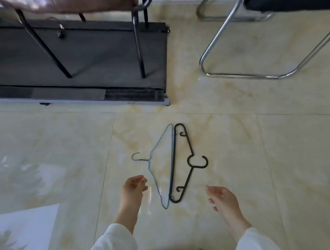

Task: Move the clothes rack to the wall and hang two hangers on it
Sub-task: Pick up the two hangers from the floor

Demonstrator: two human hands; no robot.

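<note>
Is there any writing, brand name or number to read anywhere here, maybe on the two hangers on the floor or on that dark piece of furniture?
None: no readable text in this view.
Thin blue wire hanger: no label or mark.
Thicker black plastic hanger: no lettering shows.
Dark grey flat panel on the floor: plain, no print.
Chrome tube chair frame: no sticker visible.
Glossy cream marble-look floor tiles: only veins and window glare.

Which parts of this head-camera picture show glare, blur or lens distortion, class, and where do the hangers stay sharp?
Head view: window glare whitens the glossy floor tiles at lower left; the brown fabric along the top edge is smeared with blur; the chrome chair frame bows from wide-angle distortion; the blue wire hanger and black hanger read sharp at centre, between the left hand and right hand.
</note>
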